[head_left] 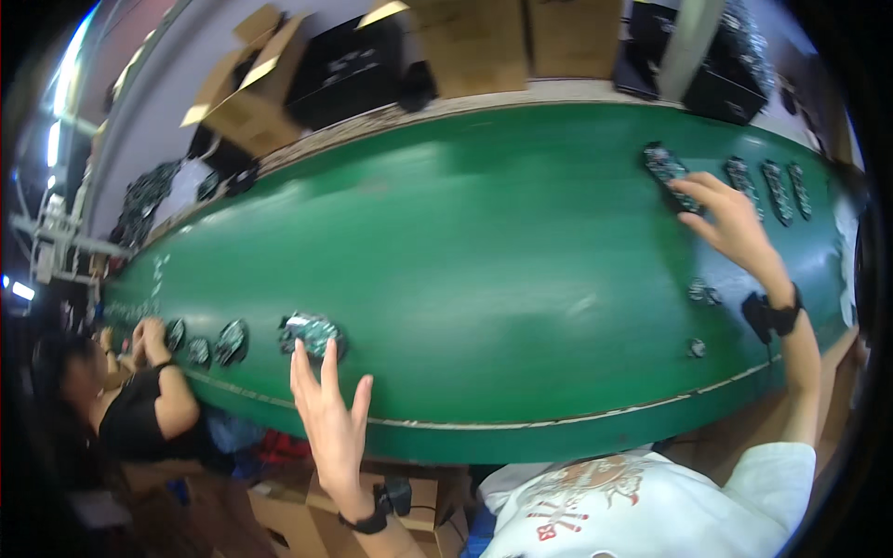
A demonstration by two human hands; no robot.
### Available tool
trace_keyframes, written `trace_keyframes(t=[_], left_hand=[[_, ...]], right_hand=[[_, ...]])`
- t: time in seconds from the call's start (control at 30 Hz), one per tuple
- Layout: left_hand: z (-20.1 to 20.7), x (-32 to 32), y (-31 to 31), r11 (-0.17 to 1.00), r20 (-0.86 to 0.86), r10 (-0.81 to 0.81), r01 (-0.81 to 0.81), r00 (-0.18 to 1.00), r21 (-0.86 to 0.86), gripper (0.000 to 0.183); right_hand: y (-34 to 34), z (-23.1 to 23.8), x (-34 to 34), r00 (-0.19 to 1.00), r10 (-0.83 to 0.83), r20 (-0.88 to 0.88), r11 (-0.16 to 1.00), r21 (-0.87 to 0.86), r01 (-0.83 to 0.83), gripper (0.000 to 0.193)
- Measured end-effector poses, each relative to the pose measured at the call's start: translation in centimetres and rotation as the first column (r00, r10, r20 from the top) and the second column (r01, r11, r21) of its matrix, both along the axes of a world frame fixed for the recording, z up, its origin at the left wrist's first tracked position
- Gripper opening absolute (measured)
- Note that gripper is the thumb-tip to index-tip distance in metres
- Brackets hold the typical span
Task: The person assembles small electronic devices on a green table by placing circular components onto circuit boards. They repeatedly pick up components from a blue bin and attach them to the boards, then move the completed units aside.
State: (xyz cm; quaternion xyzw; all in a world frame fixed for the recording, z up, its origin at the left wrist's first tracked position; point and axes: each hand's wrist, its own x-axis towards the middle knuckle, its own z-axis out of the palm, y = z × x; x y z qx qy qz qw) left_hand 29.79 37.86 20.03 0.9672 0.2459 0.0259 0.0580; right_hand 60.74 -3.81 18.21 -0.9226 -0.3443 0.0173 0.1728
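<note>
My left hand (pixel 330 423) has its fingers stretched and apart. Its fingertips reach the near edge of a dark, rounded bundle in shiny clear plastic (pixel 314 333) lying on the green table (pixel 465 270). At the far right, my right hand (pixel 730 223) is closed, thumb and fingers at the near end of a long, dark, shiny plastic-wrapped piece (pixel 662 166). What lies inside the wrapping is too blurred to name. Right of that hand, several similar long wrapped pieces (pixel 775 191) lie in a row, one partly hidden behind the fingers.
Two small shiny clumps (pixel 698 290) and a single one (pixel 697 348) lie near my right forearm. On the left, a person in black (pixel 153 409) works beside more wrapped bundles (pixel 231 341). Cardboard boxes (pixel 474 46) and black boxes (pixel 346 74) stand along the far edge.
</note>
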Motion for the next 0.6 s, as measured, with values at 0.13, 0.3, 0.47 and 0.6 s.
trace_keyframes(t=[0.13,0.3,0.47,0.6], left_hand=[[-2.3,-2.3,2.7,0.987,0.024,0.160,-0.160,0.987,-0.012,0.074],[-4.1,-2.4,3.8,0.992,0.052,0.105,-0.102,0.993,-0.068,0.076],[-3.7,-1.2,0.6,0.985,0.002,0.092,-0.091,0.996,-0.145,0.068],[-2.5,1.9,-6.5,0.975,-0.007,-0.089,0.085,0.996,-0.207,0.073]], right_hand=[[-0.6,4.5,-4.2,0.998,-0.027,-0.061,0.998,0.054,0.031,0.045],[-4.2,5.9,-7.2,0.991,0.009,-0.136,0.998,-0.059,-0.017,0.039],[-5.9,5.6,-7.6,0.994,0.046,-0.097,0.991,-0.124,-0.058,0.033],[-5.8,4.6,-8.4,0.991,0.126,-0.042,0.970,-0.202,-0.132,0.031]])
